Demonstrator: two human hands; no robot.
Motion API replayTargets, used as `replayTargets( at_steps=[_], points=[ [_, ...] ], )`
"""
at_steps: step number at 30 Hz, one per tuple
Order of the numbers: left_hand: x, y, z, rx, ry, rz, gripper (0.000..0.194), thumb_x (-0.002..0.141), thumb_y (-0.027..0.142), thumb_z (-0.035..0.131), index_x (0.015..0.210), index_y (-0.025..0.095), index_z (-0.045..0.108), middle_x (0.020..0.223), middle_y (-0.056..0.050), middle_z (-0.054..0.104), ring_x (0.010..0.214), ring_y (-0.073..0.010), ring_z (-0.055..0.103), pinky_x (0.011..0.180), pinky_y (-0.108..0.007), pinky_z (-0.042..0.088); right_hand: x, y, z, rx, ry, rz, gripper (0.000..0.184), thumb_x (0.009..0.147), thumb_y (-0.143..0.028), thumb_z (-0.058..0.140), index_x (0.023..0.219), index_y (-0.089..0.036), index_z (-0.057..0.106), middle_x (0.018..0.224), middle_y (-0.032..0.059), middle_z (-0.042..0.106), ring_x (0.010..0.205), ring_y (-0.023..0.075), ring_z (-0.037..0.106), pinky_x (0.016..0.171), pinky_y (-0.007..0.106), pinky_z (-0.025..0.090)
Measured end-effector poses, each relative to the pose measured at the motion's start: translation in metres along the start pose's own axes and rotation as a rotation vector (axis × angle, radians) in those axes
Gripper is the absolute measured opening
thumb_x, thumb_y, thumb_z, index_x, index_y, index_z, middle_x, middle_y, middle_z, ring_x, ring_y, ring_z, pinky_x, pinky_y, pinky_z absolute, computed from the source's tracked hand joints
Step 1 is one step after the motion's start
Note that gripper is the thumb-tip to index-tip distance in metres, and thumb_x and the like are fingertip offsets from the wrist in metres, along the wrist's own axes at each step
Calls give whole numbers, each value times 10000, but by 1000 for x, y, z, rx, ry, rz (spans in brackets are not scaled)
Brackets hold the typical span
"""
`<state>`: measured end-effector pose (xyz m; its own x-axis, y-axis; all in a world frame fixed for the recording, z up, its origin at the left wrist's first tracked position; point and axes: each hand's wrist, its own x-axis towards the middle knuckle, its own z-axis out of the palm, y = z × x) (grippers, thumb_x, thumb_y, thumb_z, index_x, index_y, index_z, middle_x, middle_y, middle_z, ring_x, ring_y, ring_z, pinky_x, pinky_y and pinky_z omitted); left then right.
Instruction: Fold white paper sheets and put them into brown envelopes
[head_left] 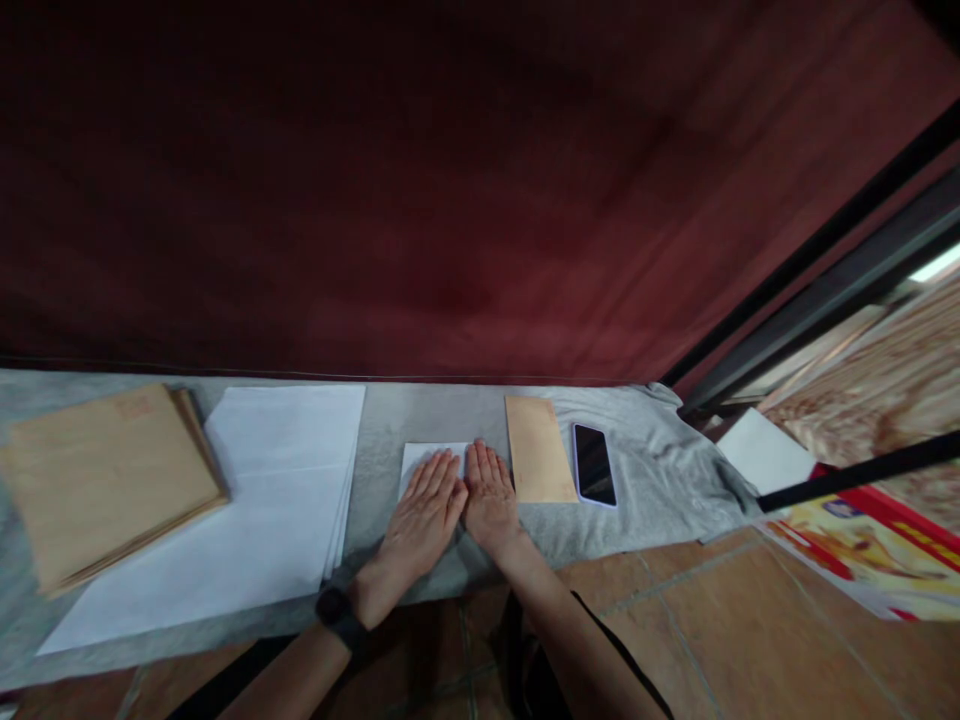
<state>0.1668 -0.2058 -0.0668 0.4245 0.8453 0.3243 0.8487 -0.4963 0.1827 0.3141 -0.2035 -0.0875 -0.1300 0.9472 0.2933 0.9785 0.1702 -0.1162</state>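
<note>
On grey cloth (442,412), under left hand (429,508) and right hand (491,495), both flat, clamped on nothing: small white rectangular paper sheet (414,457). Just beside nearer right hand: tan rectangular paper envelope (541,452), long axis away from body.

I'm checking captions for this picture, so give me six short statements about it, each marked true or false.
1. The left hand rests on the small white paper. True.
2. One hand is raised high. False: the right hand is down too, beside the left hand.
3. The brown envelopes lie partly on the large white sheets. True.
4. The right wrist wears something dark. False: a dark wristband is on the left wrist.
5. The phone lies right of the tan paper piece. True.
6. The phone lies on the white sheets. False: it lies on the grey cloth.
</note>
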Motion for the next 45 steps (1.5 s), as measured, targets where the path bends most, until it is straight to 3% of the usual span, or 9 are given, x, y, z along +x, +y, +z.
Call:
replayTargets(
  at_steps=[5,13,22,30,38,45],
  points=[
    [6,2,4,-20,-86,-48,625,1025,443,278,1528,88,381,1584,-131,406,1504,-224,311,1241,-425,246,1,-1,-3,17,-34,30,552,1052,-315,363,1560,-103,334,1624,154,297,1497,268,310,1203,463,270],
    [2,-23,0,103,-81,-164,616,1011,386,273,1515,54,399,1592,-153,376,1511,-253,290,1244,-436,202,0,-4,-8,47,56,35,570,1055,-380,385,1536,-75,375,1575,186,392,1463,285,373,1178,472,305],
    [-1,-28,-1,139,-79,-210,670,992,433,306,1514,21,382,1595,-189,354,1509,-280,293,1243,-456,205,-4,-8,-7,18,91,90,603,1033,-384,447,1506,-11,402,1554,226,408,1459,308,377,1183,479,314],
    [-3,-38,5,147,-69,-162,651,976,388,292,1502,20,405,1589,-190,363,1502,-283,311,1229,-467,239,-23,-26,-11,126,119,-144,553,1059,-460,381,1517,-154,430,1584,94,402,1472,219,370,1211,398,301],
    [-3,-43,5,182,-75,-154,682,979,445,262,1494,28,423,1584,-190,377,1481,-301,353,1223,-483,235,-31,-8,-11,80,165,-59,650,1039,-514,408,1527,-86,393,1546,149,449,1448,248,407,1178,410,350],
    [-10,-50,1,195,-58,-207,675,975,430,276,1502,30,409,1578,-196,390,1486,-302,343,1212,-491,248,-39,-6,-7,16,189,-4,676,1036,-520,402,1527,-56,385,1559,176,421,1450,267,404,1177,417,354]
  ],
)
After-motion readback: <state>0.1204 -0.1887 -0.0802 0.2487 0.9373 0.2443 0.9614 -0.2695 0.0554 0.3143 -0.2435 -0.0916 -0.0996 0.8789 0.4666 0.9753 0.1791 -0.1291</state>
